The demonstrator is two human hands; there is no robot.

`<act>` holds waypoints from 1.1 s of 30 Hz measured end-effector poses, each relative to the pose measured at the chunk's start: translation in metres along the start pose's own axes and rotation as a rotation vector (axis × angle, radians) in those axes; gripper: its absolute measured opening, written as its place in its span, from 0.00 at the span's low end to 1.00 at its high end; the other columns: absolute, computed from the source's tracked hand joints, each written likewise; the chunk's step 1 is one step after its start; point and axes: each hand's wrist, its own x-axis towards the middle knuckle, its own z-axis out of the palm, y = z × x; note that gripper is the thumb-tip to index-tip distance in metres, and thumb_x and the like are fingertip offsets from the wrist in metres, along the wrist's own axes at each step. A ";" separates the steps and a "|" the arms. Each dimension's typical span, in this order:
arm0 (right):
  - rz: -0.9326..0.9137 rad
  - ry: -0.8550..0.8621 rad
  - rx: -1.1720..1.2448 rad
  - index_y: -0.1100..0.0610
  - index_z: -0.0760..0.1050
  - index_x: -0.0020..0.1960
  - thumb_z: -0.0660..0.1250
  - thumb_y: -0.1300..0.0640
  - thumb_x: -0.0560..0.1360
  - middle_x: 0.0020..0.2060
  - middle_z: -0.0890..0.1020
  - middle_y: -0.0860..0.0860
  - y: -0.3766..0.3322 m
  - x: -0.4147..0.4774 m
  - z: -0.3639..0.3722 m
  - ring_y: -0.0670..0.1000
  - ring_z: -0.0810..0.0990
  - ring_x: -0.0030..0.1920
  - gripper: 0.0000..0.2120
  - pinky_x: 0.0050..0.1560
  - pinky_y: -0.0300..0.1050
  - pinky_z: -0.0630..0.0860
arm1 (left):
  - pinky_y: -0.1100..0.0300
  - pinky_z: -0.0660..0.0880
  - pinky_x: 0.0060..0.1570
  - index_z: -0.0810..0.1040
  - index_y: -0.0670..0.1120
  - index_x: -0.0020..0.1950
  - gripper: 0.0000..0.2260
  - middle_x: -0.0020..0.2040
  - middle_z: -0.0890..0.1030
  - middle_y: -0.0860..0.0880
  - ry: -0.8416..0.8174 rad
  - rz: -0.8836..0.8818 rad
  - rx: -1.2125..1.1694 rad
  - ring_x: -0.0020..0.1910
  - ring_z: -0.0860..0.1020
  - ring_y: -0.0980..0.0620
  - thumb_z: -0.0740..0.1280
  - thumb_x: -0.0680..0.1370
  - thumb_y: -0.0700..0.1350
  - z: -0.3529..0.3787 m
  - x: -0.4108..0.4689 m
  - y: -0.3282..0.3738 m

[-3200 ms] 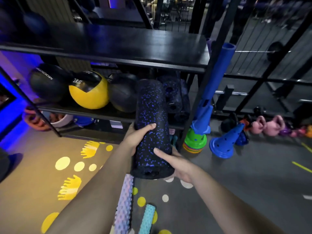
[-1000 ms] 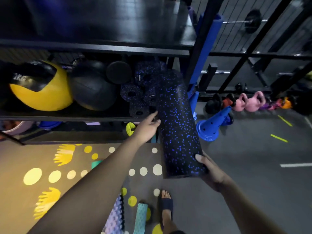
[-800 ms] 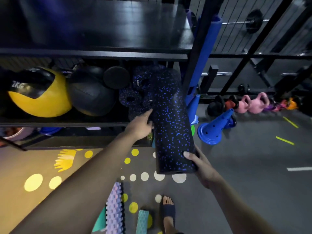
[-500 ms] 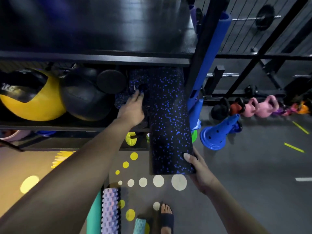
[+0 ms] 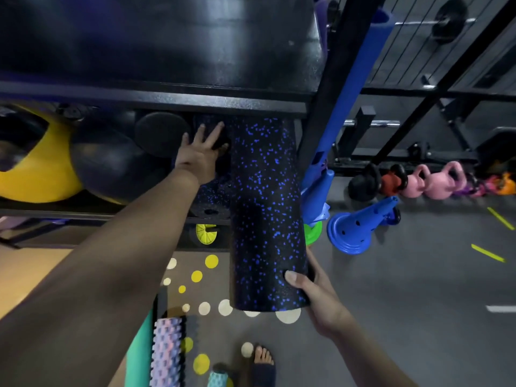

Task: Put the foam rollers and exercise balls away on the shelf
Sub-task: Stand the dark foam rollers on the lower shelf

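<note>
Step in hand: sliding the speckled foam roller (image 5: pixel 265 205) endwise into the shelf (image 5: pixel 69 212), its far end already under the upper board, beside the right upright.

Right hand (image 5: pixel 318 300): grip clamped round the roller's near end. Left hand (image 5: pixel 198 155): grip apart, fingers spread flat against the stacked rollers (image 5: pixel 209 210).

Next move, as I judge it: push straight in while bracing the stack.

Count:
- Balls on the shelf: two sure, the yellow ball (image 5: pixel 30 174) and the black ball (image 5: pixel 109 160).
- Rollers on the floor: three, the teal roller (image 5: pixel 139 356), the knobbed roller (image 5: pixel 167 356) and the short teal roller (image 5: pixel 219 379).
- Stacked rollers: too dark to count.
</note>
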 end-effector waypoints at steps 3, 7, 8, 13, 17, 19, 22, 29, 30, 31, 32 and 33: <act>-0.007 0.014 -0.010 0.52 0.69 0.75 0.77 0.54 0.67 0.67 0.79 0.59 0.001 0.004 0.002 0.58 0.80 0.65 0.38 0.59 0.52 0.79 | 0.35 0.52 0.77 0.35 0.62 0.81 0.41 0.82 0.32 0.44 -0.015 -0.105 0.029 0.81 0.39 0.34 0.64 0.81 0.54 0.001 0.010 -0.002; -0.010 0.031 -0.012 0.54 0.69 0.75 0.79 0.50 0.68 0.67 0.79 0.60 -0.005 0.013 0.006 0.60 0.79 0.65 0.39 0.61 0.54 0.78 | 0.32 0.54 0.75 0.33 0.60 0.81 0.43 0.81 0.30 0.47 -0.039 -0.165 -0.018 0.82 0.42 0.37 0.65 0.81 0.53 0.009 0.018 -0.011; -0.005 0.034 -0.011 0.54 0.70 0.75 0.80 0.47 0.67 0.67 0.79 0.61 -0.007 0.015 0.007 0.59 0.79 0.64 0.40 0.61 0.54 0.78 | 0.31 0.54 0.75 0.34 0.59 0.82 0.41 0.82 0.31 0.49 -0.041 -0.174 -0.041 0.82 0.43 0.38 0.64 0.82 0.53 0.013 0.019 -0.014; -0.006 0.054 0.003 0.55 0.71 0.74 0.76 0.50 0.69 0.67 0.79 0.61 -0.014 0.016 0.014 0.58 0.80 0.64 0.35 0.60 0.51 0.79 | 0.30 0.54 0.75 0.40 0.50 0.84 0.36 0.83 0.37 0.52 -0.118 -0.228 -0.071 0.83 0.44 0.41 0.58 0.84 0.57 0.034 0.007 -0.034; 0.022 0.051 0.032 0.58 0.70 0.74 0.80 0.46 0.66 0.66 0.80 0.61 -0.017 0.012 0.022 0.57 0.81 0.60 0.41 0.54 0.47 0.81 | 0.33 0.58 0.74 0.47 0.51 0.84 0.34 0.84 0.43 0.49 -0.156 -0.251 -0.197 0.82 0.49 0.40 0.60 0.83 0.56 0.038 -0.014 -0.043; 0.033 0.064 0.020 0.58 0.69 0.75 0.83 0.43 0.63 0.65 0.80 0.59 -0.020 0.009 0.027 0.56 0.82 0.59 0.47 0.52 0.47 0.81 | 0.39 0.66 0.71 0.57 0.50 0.82 0.29 0.82 0.58 0.46 -0.134 -0.211 -0.437 0.79 0.61 0.39 0.59 0.83 0.58 0.041 -0.032 -0.034; 0.037 0.089 -0.074 0.54 0.69 0.75 0.83 0.45 0.63 0.66 0.81 0.57 -0.015 0.001 0.032 0.57 0.82 0.62 0.45 0.56 0.50 0.81 | 0.50 0.70 0.69 0.76 0.55 0.71 0.26 0.70 0.78 0.49 -0.121 -0.187 -1.253 0.70 0.74 0.44 0.60 0.80 0.68 0.037 -0.083 0.000; 0.020 0.102 -0.216 0.51 0.67 0.76 0.79 0.52 0.66 0.66 0.81 0.53 0.012 -0.047 0.043 0.56 0.80 0.66 0.42 0.59 0.51 0.81 | 0.72 0.69 0.62 0.64 0.59 0.75 0.38 0.64 0.75 0.70 -0.113 0.018 -1.854 0.63 0.73 0.72 0.76 0.70 0.64 0.039 -0.177 0.067; 0.024 0.092 -0.236 0.51 0.66 0.77 0.80 0.52 0.65 0.67 0.81 0.51 0.016 -0.057 0.044 0.55 0.80 0.66 0.44 0.61 0.50 0.81 | 0.70 0.68 0.64 0.58 0.60 0.78 0.46 0.67 0.72 0.69 -0.145 0.011 -1.833 0.65 0.72 0.71 0.79 0.66 0.64 0.044 -0.189 0.071; 0.035 0.076 -0.261 0.50 0.65 0.78 0.80 0.53 0.64 0.67 0.81 0.50 0.020 -0.067 0.044 0.54 0.80 0.67 0.45 0.61 0.49 0.80 | 0.65 0.68 0.68 0.53 0.59 0.80 0.54 0.70 0.70 0.66 -0.177 -0.018 -1.815 0.67 0.72 0.67 0.80 0.61 0.66 0.050 -0.200 0.072; 0.049 0.052 -0.285 0.49 0.64 0.78 0.80 0.54 0.64 0.68 0.80 0.49 0.024 -0.078 0.045 0.53 0.80 0.67 0.46 0.61 0.47 0.80 | 0.60 0.67 0.72 0.50 0.59 0.80 0.59 0.72 0.69 0.63 -0.195 -0.045 -1.806 0.69 0.71 0.62 0.81 0.58 0.67 0.054 -0.212 0.073; 0.061 0.024 -0.303 0.48 0.63 0.78 0.80 0.55 0.65 0.68 0.80 0.49 0.026 -0.087 0.045 0.52 0.80 0.67 0.46 0.60 0.46 0.80 | 0.57 0.67 0.74 0.48 0.58 0.81 0.62 0.72 0.68 0.62 -0.196 -0.067 -1.808 0.70 0.71 0.60 0.81 0.56 0.67 0.060 -0.222 0.073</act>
